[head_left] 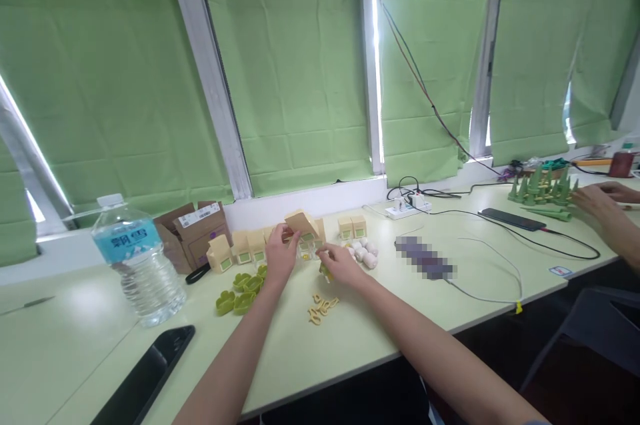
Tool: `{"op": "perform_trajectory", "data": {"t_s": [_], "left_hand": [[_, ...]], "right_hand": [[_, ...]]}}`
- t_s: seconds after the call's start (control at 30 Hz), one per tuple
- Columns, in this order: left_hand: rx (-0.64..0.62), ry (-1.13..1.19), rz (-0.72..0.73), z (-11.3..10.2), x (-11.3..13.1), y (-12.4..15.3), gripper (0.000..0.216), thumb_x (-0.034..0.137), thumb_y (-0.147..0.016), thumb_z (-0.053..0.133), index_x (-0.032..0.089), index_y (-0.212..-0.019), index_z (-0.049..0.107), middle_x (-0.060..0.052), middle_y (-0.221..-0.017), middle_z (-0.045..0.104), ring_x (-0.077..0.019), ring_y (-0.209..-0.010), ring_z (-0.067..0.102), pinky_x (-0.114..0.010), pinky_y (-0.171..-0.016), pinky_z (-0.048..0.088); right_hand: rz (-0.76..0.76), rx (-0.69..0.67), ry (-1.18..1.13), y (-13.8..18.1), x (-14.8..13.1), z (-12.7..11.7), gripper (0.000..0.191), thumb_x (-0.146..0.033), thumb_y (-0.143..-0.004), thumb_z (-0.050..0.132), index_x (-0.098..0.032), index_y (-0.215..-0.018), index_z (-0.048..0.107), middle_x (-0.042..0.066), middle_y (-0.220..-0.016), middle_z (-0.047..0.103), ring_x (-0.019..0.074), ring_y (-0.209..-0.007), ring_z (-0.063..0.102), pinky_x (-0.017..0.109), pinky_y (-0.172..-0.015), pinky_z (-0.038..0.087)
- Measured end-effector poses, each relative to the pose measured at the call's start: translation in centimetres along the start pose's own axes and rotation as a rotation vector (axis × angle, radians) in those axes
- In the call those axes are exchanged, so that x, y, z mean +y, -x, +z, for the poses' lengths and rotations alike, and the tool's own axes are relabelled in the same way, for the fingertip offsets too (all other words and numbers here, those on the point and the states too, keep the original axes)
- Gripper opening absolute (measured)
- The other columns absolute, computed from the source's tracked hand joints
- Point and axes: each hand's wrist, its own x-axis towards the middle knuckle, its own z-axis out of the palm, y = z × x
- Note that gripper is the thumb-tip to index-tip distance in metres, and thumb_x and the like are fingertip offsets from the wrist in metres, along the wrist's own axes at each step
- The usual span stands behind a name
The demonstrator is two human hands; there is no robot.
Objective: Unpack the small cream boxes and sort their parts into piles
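Handling: one cream carton with a raised flap (303,224), standing at the left hand, in front of the window wall.

Left hand (281,253): fingers curled at the carton's edge; whether they clamp it, cannot tell.

Right hand (343,265): fingertips drawn together, apparently clamped on a small green-and-yellow piece (325,271) that peeks out below them.

Adjacent stock: cream gable-topped cartons (221,254), in a row to the left; rounded whitish pieces (370,259), in a cluster just right of the right hand; green flower-shaped pieces (243,302), beside the left forearm; yellow looped pieces (320,308), loose on the pale table (360,338).

Hazards, by judgement: a hard pinch could crease the flap (it looks like thin card); a loosened right grip could drop the small piece among the loops; a sideways wrist could set the whitish pieces rolling; a leftward forearm could scatter the flower shapes.
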Motion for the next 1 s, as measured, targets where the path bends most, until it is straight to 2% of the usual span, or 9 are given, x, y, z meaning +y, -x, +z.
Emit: {"op": "perform_trajectory", "data": {"t_s": [0.17,0.33,0.43,0.57,0.83,1.0], "left_hand": [[-0.176,-0.047,0.000,2.7,2.2,-5.7,0.010,0.028,-0.082,0.062,0.020,-0.084,0.068,-0.004,-0.088,0.073,-0.0191,-0.083,0.068,-0.032,-0.078,0.053],[-0.278,-0.212,0.035,7.0,2.1,-8.6,0.008,0.021,-0.079,0.065,0.021,-0.079,0.074,-0.006,-0.092,0.075,-0.0232,-0.091,0.068,-0.039,-0.091,0.048],[-0.273,-0.345,0.039,8.7,0.9,-8.9,0.008,0.022,-0.078,0.068,0.021,-0.079,0.076,-0.008,-0.096,0.075,-0.0269,-0.099,0.064,-0.043,-0.094,0.046],[-0.241,-0.487,0.014,9.8,-0.5,-8.2,0.009,0.027,-0.076,0.071,0.024,-0.081,0.077,-0.009,-0.101,0.073,-0.0300,-0.105,0.059,-0.045,-0.093,0.044],[-0.295,-0.600,0.000,10.6,-2.0,-6.4,0.009,0.026,-0.074,0.071,0.023,-0.080,0.078,-0.013,-0.100,0.070,-0.0312,-0.108,0.057,-0.043,-0.092,0.043],[-0.256,-0.607,-0.006,10.4,-1.5,-6.0,0.028,0.025,-0.069,0.074,0.023,-0.097,0.076,-0.014,-0.118,0.063,-0.0308,-0.120,0.050,-0.042,-0.096,0.042]], "right_hand": [[-0.031,-0.024,0.059,0.2,-0.7,0.2,0.026,-0.024,-0.089,0.047,-0.017,-0.089,0.072,0.003,-0.075,0.071,0.0138,-0.067,0.060,0.022,-0.061,0.038],[-0.034,-0.027,0.052,0.0,-0.3,0.7,0.026,-0.020,-0.086,0.048,-0.018,-0.085,0.074,0.001,-0.069,0.068,0.0127,-0.061,0.055,0.021,-0.057,0.034],[-0.025,-0.042,0.041,-0.1,-0.2,0.8,0.025,-0.021,-0.086,0.048,-0.019,-0.085,0.074,0.000,-0.068,0.067,0.0129,-0.060,0.055,0.021,-0.055,0.033],[-0.010,-0.062,0.036,0.0,-0.5,0.8,0.023,-0.021,-0.086,0.050,-0.019,-0.084,0.073,0.001,-0.069,0.068,0.0137,-0.062,0.056,0.022,-0.056,0.033],[-0.043,-0.063,0.085,-0.2,-0.6,0.7,0.025,-0.017,-0.084,0.047,-0.017,-0.077,0.071,0.003,-0.071,0.069,0.0146,-0.065,0.056,0.024,-0.060,0.034],[-0.033,-0.066,0.085,-0.2,-0.3,0.7,0.024,-0.017,-0.084,0.047,-0.017,-0.078,0.071,0.003,-0.072,0.069,0.0153,-0.066,0.057,0.024,-0.060,0.036]]}}
